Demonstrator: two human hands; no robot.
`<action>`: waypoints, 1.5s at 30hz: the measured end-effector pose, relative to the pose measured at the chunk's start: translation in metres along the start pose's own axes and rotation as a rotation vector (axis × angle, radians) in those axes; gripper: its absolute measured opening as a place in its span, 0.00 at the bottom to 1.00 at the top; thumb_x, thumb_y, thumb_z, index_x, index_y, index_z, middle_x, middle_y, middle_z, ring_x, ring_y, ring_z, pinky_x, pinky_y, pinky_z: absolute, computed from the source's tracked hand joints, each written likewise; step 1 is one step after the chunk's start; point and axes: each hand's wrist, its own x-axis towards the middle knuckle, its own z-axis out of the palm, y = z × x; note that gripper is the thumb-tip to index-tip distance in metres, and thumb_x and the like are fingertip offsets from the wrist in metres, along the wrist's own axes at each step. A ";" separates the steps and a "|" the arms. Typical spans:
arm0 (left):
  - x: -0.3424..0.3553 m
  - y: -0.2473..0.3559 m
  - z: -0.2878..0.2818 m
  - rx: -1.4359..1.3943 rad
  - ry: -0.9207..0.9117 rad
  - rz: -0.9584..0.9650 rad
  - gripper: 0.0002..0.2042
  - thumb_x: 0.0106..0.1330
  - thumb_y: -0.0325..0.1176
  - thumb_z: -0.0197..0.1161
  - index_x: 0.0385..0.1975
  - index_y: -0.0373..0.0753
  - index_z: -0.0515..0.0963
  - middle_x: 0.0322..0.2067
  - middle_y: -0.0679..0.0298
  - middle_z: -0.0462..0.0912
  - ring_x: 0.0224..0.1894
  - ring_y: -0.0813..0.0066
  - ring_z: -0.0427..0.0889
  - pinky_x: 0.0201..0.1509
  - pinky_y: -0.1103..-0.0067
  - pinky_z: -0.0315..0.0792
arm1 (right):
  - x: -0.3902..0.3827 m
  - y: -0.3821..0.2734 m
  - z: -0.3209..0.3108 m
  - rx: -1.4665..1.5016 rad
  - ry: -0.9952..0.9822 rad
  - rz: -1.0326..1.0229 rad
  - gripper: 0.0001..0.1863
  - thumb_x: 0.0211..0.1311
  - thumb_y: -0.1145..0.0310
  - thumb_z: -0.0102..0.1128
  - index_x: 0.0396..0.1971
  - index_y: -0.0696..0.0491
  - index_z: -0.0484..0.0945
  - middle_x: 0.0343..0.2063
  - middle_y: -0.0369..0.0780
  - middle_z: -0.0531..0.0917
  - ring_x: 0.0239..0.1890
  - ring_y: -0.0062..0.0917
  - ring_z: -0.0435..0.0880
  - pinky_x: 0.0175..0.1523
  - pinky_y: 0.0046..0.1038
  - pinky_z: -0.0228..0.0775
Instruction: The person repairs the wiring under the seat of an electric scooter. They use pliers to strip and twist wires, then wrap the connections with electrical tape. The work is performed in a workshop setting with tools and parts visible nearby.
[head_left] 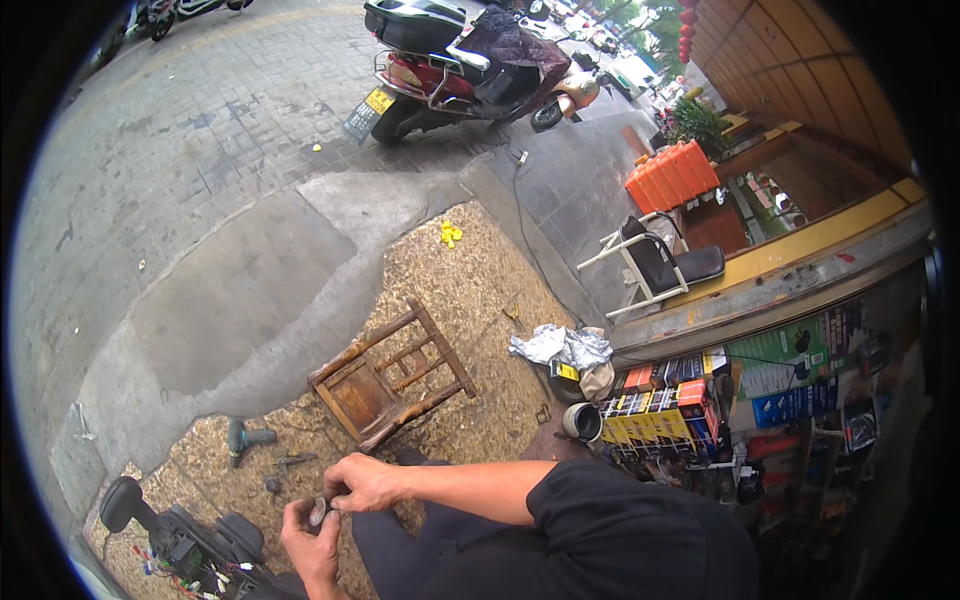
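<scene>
Low in the head view, my left hand (312, 545) pinches a small round grey part (318, 512), whose exact kind I cannot make out. From the right, my right hand (365, 483) reaches over with curled fingers closed at the same part's edge. Close by on the left is a scooter's handlebar assembly (190, 545), with a black mirror (122, 503) and loose coloured wires (195, 582). A teal cordless drill (246, 441) lies on the ground beyond my hands, with a pliers-like tool (294, 460) and a small dark piece (272, 485) nearer.
A wooden chair (365, 400) lies ahead of my knees. To the right are a grey cup-shaped container (582, 422), a pale cloth (565, 345) and stacked boxes (660, 420). Farther off stand a black-seated chair (655, 260), an orange barrier (672, 178) and a parked red scooter (430, 85).
</scene>
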 end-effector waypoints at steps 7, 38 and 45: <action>-0.003 0.005 0.029 -0.059 0.050 0.052 0.18 0.55 0.22 0.70 0.45 0.30 0.73 0.40 0.60 0.78 0.41 0.76 0.78 0.46 0.79 0.74 | -0.004 0.007 -0.031 0.066 -0.070 -0.024 0.15 0.53 0.65 0.65 0.34 0.62 0.82 0.29 0.49 0.85 0.34 0.35 0.86 0.41 0.34 0.76; -0.041 0.007 0.052 -0.521 0.312 0.148 0.10 0.69 0.28 0.55 0.46 0.32 0.76 0.40 0.60 0.80 0.40 0.70 0.83 0.41 0.75 0.81 | -0.027 -0.026 -0.044 -0.097 0.055 -0.247 0.12 0.56 0.72 0.63 0.40 0.59 0.83 0.33 0.47 0.86 0.37 0.32 0.87 0.44 0.30 0.78; -0.057 -0.007 -0.008 -0.717 0.373 0.236 0.08 0.69 0.20 0.52 0.43 0.29 0.78 0.53 0.57 0.76 0.46 0.75 0.82 0.46 0.78 0.82 | 0.006 -0.081 0.013 -0.203 -0.029 -0.255 0.08 0.58 0.74 0.64 0.37 0.59 0.83 0.25 0.37 0.83 0.27 0.16 0.79 0.34 0.24 0.73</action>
